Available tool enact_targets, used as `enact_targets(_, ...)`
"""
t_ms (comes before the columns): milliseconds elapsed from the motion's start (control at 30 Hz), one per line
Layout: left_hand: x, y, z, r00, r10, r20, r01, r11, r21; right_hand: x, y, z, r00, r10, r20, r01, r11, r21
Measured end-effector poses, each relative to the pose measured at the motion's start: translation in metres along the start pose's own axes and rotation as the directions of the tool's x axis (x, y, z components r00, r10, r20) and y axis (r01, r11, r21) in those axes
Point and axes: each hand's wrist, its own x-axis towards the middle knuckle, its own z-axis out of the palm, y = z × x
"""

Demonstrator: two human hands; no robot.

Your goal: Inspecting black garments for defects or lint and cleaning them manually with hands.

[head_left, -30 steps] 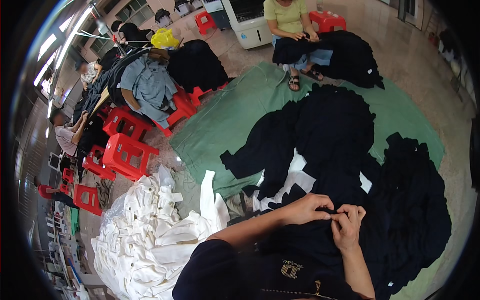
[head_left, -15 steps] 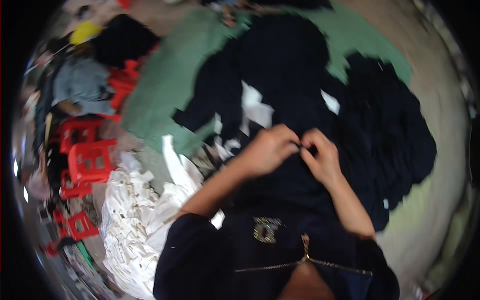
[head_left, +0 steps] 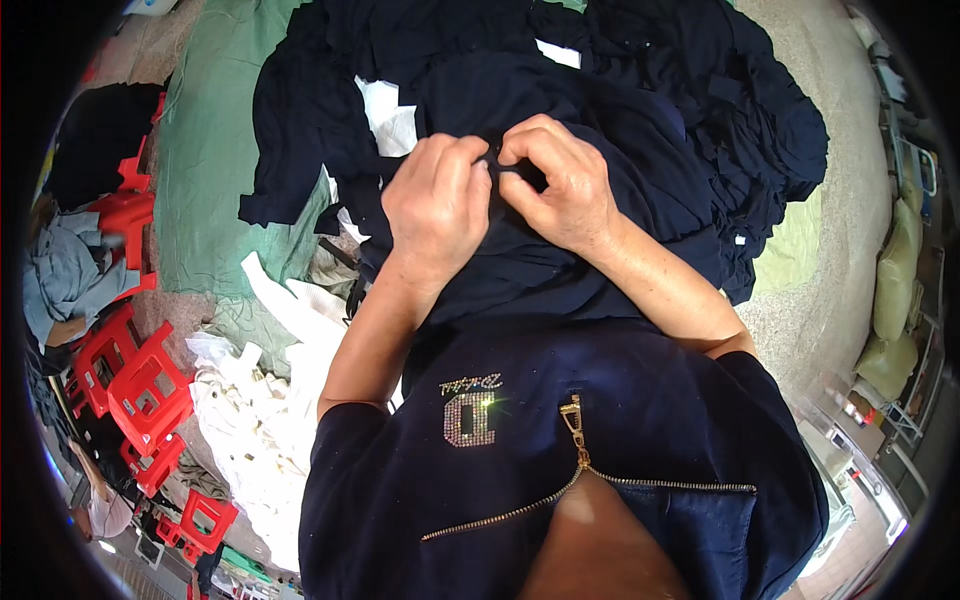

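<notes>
Workpiece: dark garment (head_left: 520, 270), navy to black, spread across my lap and gathered up at my fingertips; it is the landmark for all positions below.
Left hand: my left hand (head_left: 437, 200) is over the dark garment, back of the hand upward, thumb and forefinger pinched on a fold of its cloth.
Right hand: my right hand (head_left: 560, 185) faces the left one, forefinger arched, thumb below, both tips pressed on the same cloth.
Spacing of hands: fingertips near each other, a short dark section of the dark garment between them; the exact detail gripped is too small to tell.
Dark pile: more dark garments (head_left: 720, 110) lie heaped beyond and to the right of the dark garment; the boundary between them is hard to tell.
White pieces: one white piece (head_left: 388, 112) shows beyond the dark garment, to its left; a second white piece (head_left: 558, 53) shows farther beyond it.
White pile: white garments (head_left: 250, 430) lie heaped to the left of the dark garment.
Ground cover: green sheet (head_left: 220, 150), on the floor (head_left: 855, 200), to the left of the dark garment and beyond it.
Stools: red stools (head_left: 150, 385) stand well to the left of the dark garment.
Clothing: my dark shirt (head_left: 640, 400), on the near side of the dark garment, carries a gold-coloured zip (head_left: 575, 425) and a glittering emblem (head_left: 470, 418).
</notes>
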Motion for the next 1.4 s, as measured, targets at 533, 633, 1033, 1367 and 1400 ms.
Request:
enact_targets(533, 0.011, -0.035, -0.033, 0.790, -0.409, 0.457, 0.608, 0.619, -0.497, 0.039, 0.015, 0.002, 0.872, 0.164, 0.461, -0.223, 0.972, 0.076)
enact_targets(633, 0.015, -0.032, -0.033, 0.725, -0.443, 0.527, 0.635, 0.726, -0.264, 0.037, 0.014, 0.006, 0.812, 0.272, 0.517, -0.342, 0.939, 0.044)
enact_targets(1033, 0.005, -0.072, 0.001, 0.529, -0.600, 0.600, 0.780, 0.065, -0.622, 0.025, 0.026, 0.008, 0.906, -0.251, 0.342, 0.288, 0.956, -0.060)
enact_targets(1367, 0.004, -0.045, -0.006, 0.470, -0.700, 0.539, 0.809, 0.097, -0.580, 0.015, 0.031, 0.022, 0.899, -0.268, 0.346, 0.308, 0.949, -0.065)
enact_targets(1400, 0.002, -0.046, -0.005, 0.469, -0.700, 0.539, 0.809, 0.095, -0.580, 0.015, 0.030, 0.021, 0.923, -0.205, 0.326, 0.218, 0.976, -0.003)
